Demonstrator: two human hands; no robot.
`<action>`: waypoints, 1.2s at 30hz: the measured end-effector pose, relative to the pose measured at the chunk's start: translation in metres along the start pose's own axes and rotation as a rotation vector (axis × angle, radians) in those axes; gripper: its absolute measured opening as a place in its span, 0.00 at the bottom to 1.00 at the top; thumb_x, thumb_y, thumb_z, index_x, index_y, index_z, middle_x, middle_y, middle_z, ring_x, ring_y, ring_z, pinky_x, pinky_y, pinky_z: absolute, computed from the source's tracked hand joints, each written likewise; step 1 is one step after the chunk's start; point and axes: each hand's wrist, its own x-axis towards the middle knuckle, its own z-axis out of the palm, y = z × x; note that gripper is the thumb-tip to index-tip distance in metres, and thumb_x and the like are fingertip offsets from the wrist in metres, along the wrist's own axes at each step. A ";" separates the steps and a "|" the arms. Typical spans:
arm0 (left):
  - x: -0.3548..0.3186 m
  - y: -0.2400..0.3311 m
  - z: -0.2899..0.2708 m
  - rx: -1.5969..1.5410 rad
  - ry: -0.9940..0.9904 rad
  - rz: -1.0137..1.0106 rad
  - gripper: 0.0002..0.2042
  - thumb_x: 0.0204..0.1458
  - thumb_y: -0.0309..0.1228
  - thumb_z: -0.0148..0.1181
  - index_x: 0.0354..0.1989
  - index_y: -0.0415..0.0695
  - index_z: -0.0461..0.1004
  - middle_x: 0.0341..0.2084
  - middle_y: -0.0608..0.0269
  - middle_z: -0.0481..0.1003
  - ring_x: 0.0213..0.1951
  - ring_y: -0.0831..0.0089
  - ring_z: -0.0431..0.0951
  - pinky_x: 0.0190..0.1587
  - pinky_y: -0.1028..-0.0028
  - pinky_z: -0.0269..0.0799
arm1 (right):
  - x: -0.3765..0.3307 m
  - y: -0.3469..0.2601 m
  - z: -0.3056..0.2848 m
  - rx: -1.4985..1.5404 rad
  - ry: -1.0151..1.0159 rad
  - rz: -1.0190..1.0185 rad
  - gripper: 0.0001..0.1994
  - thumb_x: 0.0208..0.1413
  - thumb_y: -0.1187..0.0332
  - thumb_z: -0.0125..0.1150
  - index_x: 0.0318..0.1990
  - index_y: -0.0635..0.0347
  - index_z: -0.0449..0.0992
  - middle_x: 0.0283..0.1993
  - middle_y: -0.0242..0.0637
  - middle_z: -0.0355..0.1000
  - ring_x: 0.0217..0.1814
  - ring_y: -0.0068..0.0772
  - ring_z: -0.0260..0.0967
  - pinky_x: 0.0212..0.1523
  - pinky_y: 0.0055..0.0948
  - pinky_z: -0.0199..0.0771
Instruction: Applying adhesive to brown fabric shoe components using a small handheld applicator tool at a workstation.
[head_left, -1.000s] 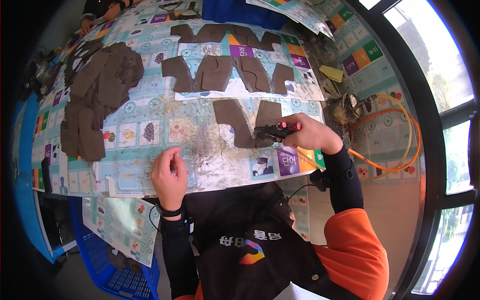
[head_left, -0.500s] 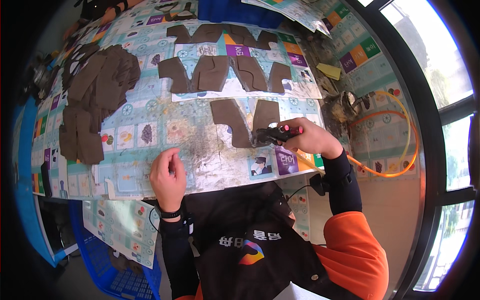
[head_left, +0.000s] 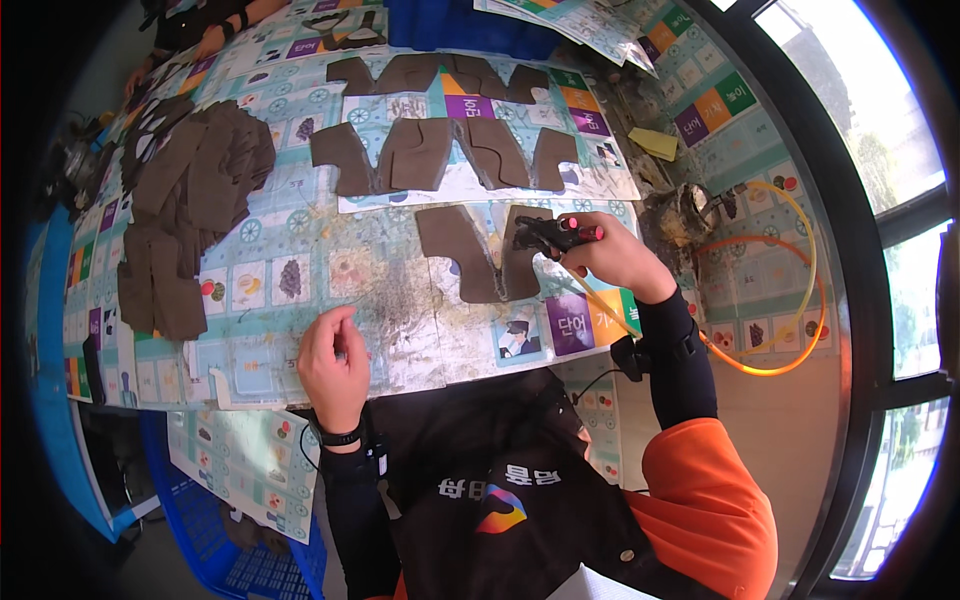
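Note:
My right hand point(head_left: 615, 262) grips a black spray tool with pink knobs point(head_left: 556, 233), its tip over the right one of two brown shaped pieces point(head_left: 520, 256) lying on the paper-covered table point(head_left: 400, 310). The left piece of the pair point(head_left: 452, 244) touches it. A yellow hose point(head_left: 600, 305) runs from the tool under my wrist. My left hand point(head_left: 335, 365) rests loosely curled on the table near its front edge, holding nothing.
Two rows of brown pieces point(head_left: 440, 150) lie further back on a white sheet. A pile of brown pieces point(head_left: 190, 190) sits at the left. Orange and yellow hoses point(head_left: 790, 300) loop at the right. A blue crate point(head_left: 250, 565) stands below the table's front edge.
My right hand with the tool has shifted slightly along the right brown piece. My left hand has stayed in place on the table.

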 end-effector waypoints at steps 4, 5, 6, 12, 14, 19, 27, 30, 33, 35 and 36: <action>0.000 -0.001 0.001 0.009 -0.001 0.013 0.07 0.53 0.20 0.56 0.39 0.41 0.76 0.28 0.59 0.76 0.25 0.65 0.74 0.31 0.69 0.69 | 0.006 0.005 -0.001 -0.023 0.127 -0.026 0.14 0.42 0.72 0.61 0.38 0.68 0.78 0.24 0.42 0.73 0.25 0.29 0.67 0.30 0.30 0.68; 0.000 0.000 0.000 0.010 -0.001 0.013 0.07 0.53 0.20 0.56 0.39 0.41 0.76 0.28 0.59 0.76 0.25 0.65 0.74 0.31 0.69 0.69 | 0.008 0.008 -0.001 -0.031 0.153 -0.056 0.13 0.42 0.72 0.61 0.38 0.68 0.78 0.23 0.42 0.73 0.25 0.30 0.67 0.30 0.30 0.68; -0.001 0.000 0.000 0.009 -0.001 0.007 0.07 0.53 0.20 0.56 0.39 0.41 0.76 0.28 0.59 0.76 0.25 0.65 0.74 0.31 0.69 0.69 | 0.009 0.008 -0.002 -0.030 0.152 -0.056 0.13 0.42 0.72 0.61 0.38 0.68 0.78 0.23 0.42 0.73 0.25 0.30 0.67 0.30 0.30 0.68; -0.001 0.000 0.000 0.003 -0.007 -0.011 0.07 0.54 0.20 0.56 0.39 0.41 0.75 0.28 0.59 0.76 0.25 0.65 0.74 0.30 0.69 0.70 | 0.015 0.011 -0.003 0.052 0.201 -0.061 0.11 0.43 0.72 0.61 0.35 0.67 0.77 0.22 0.38 0.71 0.24 0.29 0.63 0.29 0.29 0.67; 0.000 0.000 0.000 0.007 -0.008 -0.006 0.06 0.54 0.20 0.56 0.39 0.41 0.75 0.28 0.59 0.76 0.25 0.65 0.74 0.30 0.69 0.70 | 0.016 0.012 -0.002 0.070 0.241 -0.085 0.09 0.43 0.73 0.60 0.34 0.67 0.77 0.21 0.35 0.69 0.22 0.27 0.63 0.28 0.29 0.65; 0.000 0.000 0.000 0.006 0.000 0.000 0.06 0.54 0.20 0.56 0.39 0.41 0.75 0.27 0.59 0.75 0.24 0.66 0.74 0.30 0.69 0.69 | 0.011 0.014 -0.002 0.100 0.165 -0.037 0.09 0.43 0.73 0.59 0.33 0.67 0.77 0.20 0.34 0.68 0.21 0.25 0.63 0.25 0.28 0.63; 0.000 0.001 0.001 0.004 0.004 0.007 0.06 0.54 0.20 0.56 0.39 0.41 0.75 0.26 0.59 0.74 0.23 0.67 0.73 0.29 0.70 0.69 | -0.013 0.012 0.007 0.150 0.012 -0.012 0.11 0.38 0.76 0.59 0.33 0.70 0.76 0.22 0.35 0.71 0.23 0.23 0.66 0.25 0.25 0.64; 0.000 0.000 0.003 0.000 0.005 0.004 0.06 0.54 0.20 0.56 0.39 0.41 0.75 0.25 0.60 0.74 0.23 0.67 0.73 0.28 0.70 0.68 | -0.017 0.019 0.009 0.165 -0.041 0.015 0.13 0.38 0.76 0.59 0.35 0.70 0.77 0.24 0.36 0.72 0.24 0.24 0.67 0.26 0.25 0.66; -0.001 -0.001 -0.001 0.008 0.013 -0.009 0.05 0.55 0.20 0.56 0.39 0.41 0.76 0.25 0.60 0.74 0.23 0.68 0.73 0.28 0.70 0.68 | -0.025 0.016 0.017 0.163 -0.052 0.035 0.17 0.39 0.75 0.60 0.40 0.71 0.78 0.24 0.36 0.72 0.24 0.24 0.68 0.27 0.25 0.66; 0.000 0.000 0.002 0.001 0.011 -0.013 0.05 0.55 0.21 0.56 0.39 0.41 0.76 0.25 0.60 0.74 0.23 0.68 0.73 0.28 0.71 0.69 | -0.030 0.023 0.020 0.174 -0.049 0.045 0.19 0.39 0.74 0.61 0.43 0.71 0.77 0.24 0.36 0.73 0.25 0.24 0.68 0.28 0.26 0.67; 0.001 0.001 0.003 0.002 0.013 -0.010 0.05 0.55 0.21 0.56 0.39 0.41 0.76 0.25 0.60 0.74 0.23 0.68 0.73 0.28 0.71 0.69 | -0.032 0.025 0.019 0.186 -0.048 0.053 0.22 0.39 0.74 0.62 0.47 0.71 0.77 0.25 0.37 0.73 0.25 0.24 0.68 0.28 0.26 0.67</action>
